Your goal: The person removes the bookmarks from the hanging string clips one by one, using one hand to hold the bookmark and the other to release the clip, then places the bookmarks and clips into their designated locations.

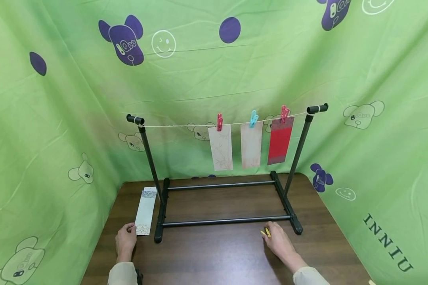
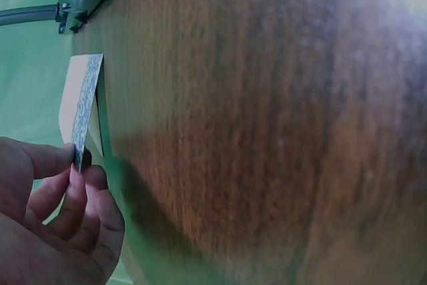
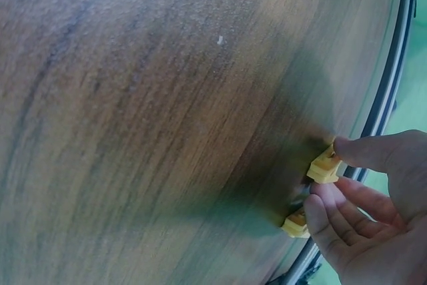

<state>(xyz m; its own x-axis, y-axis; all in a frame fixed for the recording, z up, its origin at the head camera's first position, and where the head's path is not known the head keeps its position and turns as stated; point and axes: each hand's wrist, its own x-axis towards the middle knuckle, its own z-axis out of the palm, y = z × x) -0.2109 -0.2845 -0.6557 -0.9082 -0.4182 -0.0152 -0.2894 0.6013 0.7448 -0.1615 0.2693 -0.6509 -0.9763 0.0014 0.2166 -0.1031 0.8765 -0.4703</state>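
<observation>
My left hand pinches the near left edge of a pale paper card with patterned bands, left of the black stand. In the left wrist view, the thumb and fingertips grip the card's blue-patterned end, which is raised on a slant. My right hand holds a yellow clothespin between thumb and fingers, low over the table by the stand's front bar. Two yellow ends of the clothespin show in the right wrist view; the rest lies hidden behind the fingers.
A black stand carries a string between two posts. Two pale cards and a red card hang there from red and blue clothespins. Green printed cloth surrounds the brown table.
</observation>
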